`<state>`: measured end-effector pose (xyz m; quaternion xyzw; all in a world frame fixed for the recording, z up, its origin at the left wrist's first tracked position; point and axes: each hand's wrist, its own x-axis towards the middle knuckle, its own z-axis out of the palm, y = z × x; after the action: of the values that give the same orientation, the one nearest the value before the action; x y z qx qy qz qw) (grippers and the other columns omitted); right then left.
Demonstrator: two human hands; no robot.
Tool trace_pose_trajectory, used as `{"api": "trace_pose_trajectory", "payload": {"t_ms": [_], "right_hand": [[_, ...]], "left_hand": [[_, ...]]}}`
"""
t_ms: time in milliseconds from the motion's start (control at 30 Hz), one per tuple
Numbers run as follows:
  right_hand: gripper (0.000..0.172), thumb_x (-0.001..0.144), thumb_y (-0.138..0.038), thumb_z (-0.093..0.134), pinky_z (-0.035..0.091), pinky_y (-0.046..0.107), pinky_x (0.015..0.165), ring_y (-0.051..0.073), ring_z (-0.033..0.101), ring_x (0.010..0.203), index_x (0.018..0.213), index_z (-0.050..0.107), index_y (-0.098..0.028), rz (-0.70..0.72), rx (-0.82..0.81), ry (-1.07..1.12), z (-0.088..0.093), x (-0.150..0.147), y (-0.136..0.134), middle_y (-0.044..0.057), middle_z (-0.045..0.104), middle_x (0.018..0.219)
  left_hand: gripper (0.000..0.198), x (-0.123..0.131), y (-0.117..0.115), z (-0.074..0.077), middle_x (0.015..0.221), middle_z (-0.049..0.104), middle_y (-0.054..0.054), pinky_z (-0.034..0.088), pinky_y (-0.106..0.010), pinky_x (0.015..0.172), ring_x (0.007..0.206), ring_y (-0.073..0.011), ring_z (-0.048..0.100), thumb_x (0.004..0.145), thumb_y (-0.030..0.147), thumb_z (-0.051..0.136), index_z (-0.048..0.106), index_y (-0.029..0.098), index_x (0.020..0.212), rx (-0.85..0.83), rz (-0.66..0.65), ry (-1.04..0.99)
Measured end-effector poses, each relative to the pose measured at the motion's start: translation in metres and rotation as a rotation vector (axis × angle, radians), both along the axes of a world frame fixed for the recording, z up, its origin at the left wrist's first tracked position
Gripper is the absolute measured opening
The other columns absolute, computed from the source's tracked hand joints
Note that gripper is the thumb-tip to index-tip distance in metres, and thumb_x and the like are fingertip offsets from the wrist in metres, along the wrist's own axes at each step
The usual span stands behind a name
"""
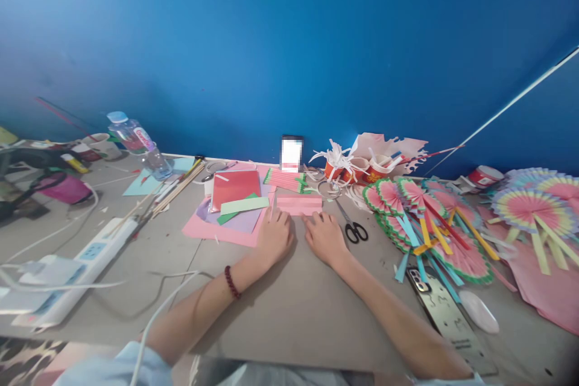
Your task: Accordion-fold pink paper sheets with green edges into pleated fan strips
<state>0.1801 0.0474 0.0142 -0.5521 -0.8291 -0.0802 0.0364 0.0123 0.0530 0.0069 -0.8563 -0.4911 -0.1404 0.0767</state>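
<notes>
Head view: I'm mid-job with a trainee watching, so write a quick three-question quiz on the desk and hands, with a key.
1. What lies at the fingertips of both the left hand and the right hand?
2. True or false: the black-handled scissors lie nearer the left hand than the right.
3. The cap of the clear bottle is: A, red; B, light blue; C, black.

Key: 1. A pink paper strip. 2. False. 3. B.
</notes>
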Motion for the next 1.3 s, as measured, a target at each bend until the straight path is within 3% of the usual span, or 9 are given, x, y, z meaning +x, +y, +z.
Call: {"api": "trace_pose_trajectory", "payload": {"t_ms": [133,333,567,933,1167,1300], "right_hand": [[0.039,0.088,-0.022,0.043,0.033,0.036,0.084,0.024,0.046,0.096,0.126,0.053,-0.022,0.036,0.030,0.063,-0.002,0.014,0.010,0.011,0.058,0.100],[0.025,0.089,-0.023,0.047,0.039,0.031,0.085,0.019,0.051,0.093,0.104,0.067,-0.022,0.049,0.085,0.342,-0.021,0.034,0.029,0.006,0.061,0.097],[0.018,0.087,-0.027,0.054,0.042,0.029,0.084,0.017,0.054,0.091,0.094,0.069,-0.019,0.046,0.098,0.553,-0.038,0.039,0.042,0.005,0.064,0.093],[0.021,0.091,-0.025,0.047,0.040,0.030,0.082,0.018,0.053,0.087,0.087,0.067,-0.019,0.034,0.177,0.493,-0.034,0.041,0.041,0.005,0.064,0.088],[0.017,0.091,-0.019,0.045,0.035,0.032,0.077,0.020,0.050,0.083,0.086,0.061,-0.018,0.010,0.288,0.357,-0.029,0.036,0.038,0.006,0.062,0.084],[0.020,0.090,-0.014,0.042,0.035,0.031,0.075,0.020,0.049,0.080,0.082,0.059,-0.019,0.001,0.328,0.384,-0.029,0.035,0.036,0.006,0.060,0.080]], "left_hand": [[0.025,-0.018,0.021,-0.004,0.090,0.061,-0.006,0.031,-0.042,0.095,0.091,-0.0211,0.053,0.086,0.012,0.043,0.063,0.021,0.096,-0.032,-0.004,-0.076],[0.018,-0.033,0.042,-0.012,0.097,0.065,-0.003,0.036,-0.032,0.081,0.093,-0.0173,0.057,0.089,0.026,0.049,0.066,0.024,0.095,-0.167,0.067,-0.384],[0.022,-0.034,0.044,-0.015,0.092,0.065,-0.003,0.036,-0.032,0.079,0.087,-0.0173,0.056,0.091,0.024,0.045,0.067,0.022,0.089,-0.099,-0.016,-0.272],[0.026,-0.032,0.041,-0.011,0.092,0.063,-0.004,0.037,-0.031,0.080,0.090,-0.0168,0.055,0.093,0.016,0.035,0.061,0.019,0.090,-0.028,-0.053,-0.305],[0.030,-0.036,0.046,-0.018,0.092,0.062,-0.006,0.040,-0.033,0.077,0.086,-0.0187,0.054,0.086,0.004,0.036,0.060,0.018,0.095,0.060,-0.145,-0.328],[0.030,-0.035,0.045,-0.018,0.086,0.060,-0.006,0.041,-0.033,0.074,0.081,-0.0191,0.052,0.083,0.001,0.035,0.059,0.018,0.088,0.113,-0.173,-0.344]]}}
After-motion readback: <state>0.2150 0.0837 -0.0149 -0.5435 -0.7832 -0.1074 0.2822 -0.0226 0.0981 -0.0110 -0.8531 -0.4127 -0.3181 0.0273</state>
